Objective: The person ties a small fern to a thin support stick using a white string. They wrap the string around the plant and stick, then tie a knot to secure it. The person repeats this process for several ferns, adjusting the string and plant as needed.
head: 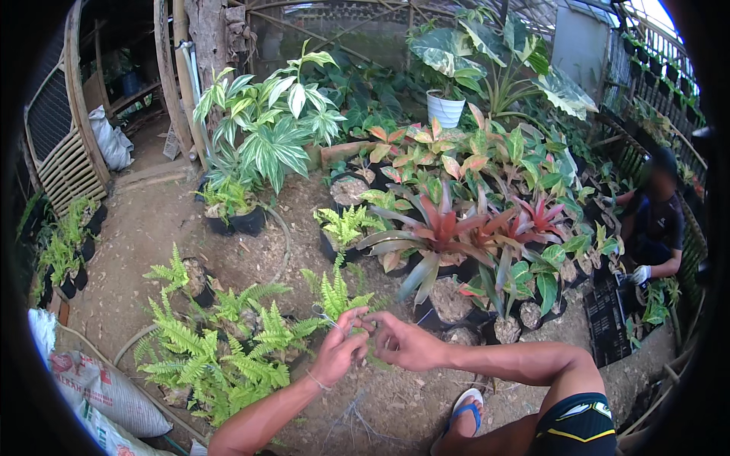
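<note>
My left hand [341, 346] pinches a thin pale wire or string [326, 317], whose loose end sticks out left of the fingers. My right hand [409, 345] comes in from the right with bent fingers, its fingertips close against those of the left. Whether it also grips the strand is too small to make out. Below both hands, a loose tangle of similar pale strands [356, 413] lies on the soil. Bright green potted ferns [211, 353] stand just left of my left hand, and another fern [336, 296] rises right behind the fingers.
Red bromeliads [445, 228] and soil-filled black bags [450, 302] crowd the right side. Filled sacks [108, 387] lie at lower left near a hose [134, 342]. A gloved co-worker [656, 222] crouches at right by a black crate [610, 319]. My sandalled foot [466, 413] is below.
</note>
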Demonstrator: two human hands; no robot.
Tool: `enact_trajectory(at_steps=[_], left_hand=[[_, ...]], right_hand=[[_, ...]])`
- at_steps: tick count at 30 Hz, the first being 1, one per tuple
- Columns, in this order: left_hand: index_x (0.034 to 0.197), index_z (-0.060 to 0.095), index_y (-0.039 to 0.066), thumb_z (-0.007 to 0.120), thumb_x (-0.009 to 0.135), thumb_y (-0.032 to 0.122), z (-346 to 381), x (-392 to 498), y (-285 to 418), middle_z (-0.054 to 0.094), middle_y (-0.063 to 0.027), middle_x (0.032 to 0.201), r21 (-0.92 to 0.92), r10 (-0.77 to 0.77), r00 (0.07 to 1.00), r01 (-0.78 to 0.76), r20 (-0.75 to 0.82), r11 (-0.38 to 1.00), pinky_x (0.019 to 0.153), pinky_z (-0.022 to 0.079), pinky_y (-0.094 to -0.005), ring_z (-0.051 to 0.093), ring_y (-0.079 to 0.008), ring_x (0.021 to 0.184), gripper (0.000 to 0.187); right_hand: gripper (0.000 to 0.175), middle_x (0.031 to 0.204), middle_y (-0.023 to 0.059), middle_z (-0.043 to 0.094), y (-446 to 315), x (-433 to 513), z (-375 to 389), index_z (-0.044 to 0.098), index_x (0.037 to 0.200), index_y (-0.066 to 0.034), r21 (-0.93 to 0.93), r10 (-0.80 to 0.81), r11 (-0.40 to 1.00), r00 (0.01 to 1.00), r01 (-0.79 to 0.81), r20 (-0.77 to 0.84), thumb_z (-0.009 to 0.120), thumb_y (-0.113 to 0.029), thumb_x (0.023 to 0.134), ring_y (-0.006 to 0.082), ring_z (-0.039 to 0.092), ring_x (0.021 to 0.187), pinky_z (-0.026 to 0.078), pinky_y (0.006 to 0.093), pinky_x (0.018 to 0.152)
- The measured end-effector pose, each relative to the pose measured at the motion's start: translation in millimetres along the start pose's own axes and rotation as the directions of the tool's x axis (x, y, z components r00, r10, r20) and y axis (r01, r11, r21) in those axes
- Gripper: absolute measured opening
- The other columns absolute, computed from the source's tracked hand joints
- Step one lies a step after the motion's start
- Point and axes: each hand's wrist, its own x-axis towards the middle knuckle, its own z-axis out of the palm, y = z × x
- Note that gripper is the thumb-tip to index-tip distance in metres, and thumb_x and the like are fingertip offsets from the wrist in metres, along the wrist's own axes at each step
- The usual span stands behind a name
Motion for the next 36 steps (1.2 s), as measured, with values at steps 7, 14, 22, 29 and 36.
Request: enact_trajectory(at_steps=[7,14,22,29,36], left_hand=[[0.157,0.034,0.006,0.046,0.095,-0.002,11.2,12.5,-10.4,0.053,-0.0051,0.105,-0.187,0.045,0.996,-0.06,-0.082,0.98,0.073,0.039,-0.0283,0.046,-0.0131,0.078,0.063],[0.158,0.034,0.006,0.045,0.107,0.012,29.0,28.1,-9.1,0.056,-0.0055,0.121,-0.271,0.111,0.992,-0.122,-0.054,0.955,0.083,0.043,-0.0309,0.055,-0.0161,0.099,0.052],[0.157,0.038,0.005,0.049,0.106,0.001,37.6,41.8,-10.6,0.051,-0.0081,0.144,0.057,0.139,0.975,-0.131,-0.173,0.99,0.085,0.048,-0.026,0.056,-0.0097,0.105,0.053],[0.143,0.052,0.002,0.053,0.102,-0.005,41.2,42.8,27.9,0.064,-0.0107,0.131,0.171,0.129,0.944,-0.079,-0.303,0.982,0.086,0.056,-0.0268,0.067,-0.0127,0.101,0.041],[0.124,0.054,0.002,0.057,0.102,-0.004,48.2,33.7,111.8,0.072,-0.0113,0.108,0.405,0.219,0.916,-0.069,-0.337,0.912,0.087,0.058,-0.0301,0.07,-0.0159,0.097,0.023]], right_hand=[[0.075,0.097,0.0125,0.07,-8.4,15.1,-2.6,0.033,0.154,-0.0113,-0.128,-0.043,0.991,0.998,0.049,0.046,0.073,-0.013,0.09,0.0293,0.07,0.082,0.057,0.042,0.079],[0.069,0.093,0.013,0.069,4.1,5.6,-18.2,0.041,0.149,-0.0094,-0.066,-0.117,0.992,0.989,0.111,-0.088,0.075,-0.011,0.089,0.0288,0.071,0.08,0.057,0.0418,0.076],[0.061,0.09,0.0106,0.069,36.3,13.2,-27.2,0.048,0.146,-0.0092,0.153,-0.13,0.977,0.984,0.148,-0.123,0.074,-0.012,0.091,0.0201,0.069,0.08,0.056,0.0401,0.073],[0.053,0.099,0.0064,0.067,30.5,47.8,-37.1,0.048,0.146,-0.0072,0.387,-0.264,0.887,0.964,0.252,-0.022,0.067,-0.01,0.097,0.0126,0.064,0.078,0.054,0.031,0.067],[0.04,0.112,0.005,0.062,-11.0,59.5,-44.3,0.05,0.142,-0.005,0.691,-0.262,0.683,0.962,0.237,-0.071,0.062,-0.016,0.106,0.0088,0.063,0.078,0.051,0.0251,0.061]])
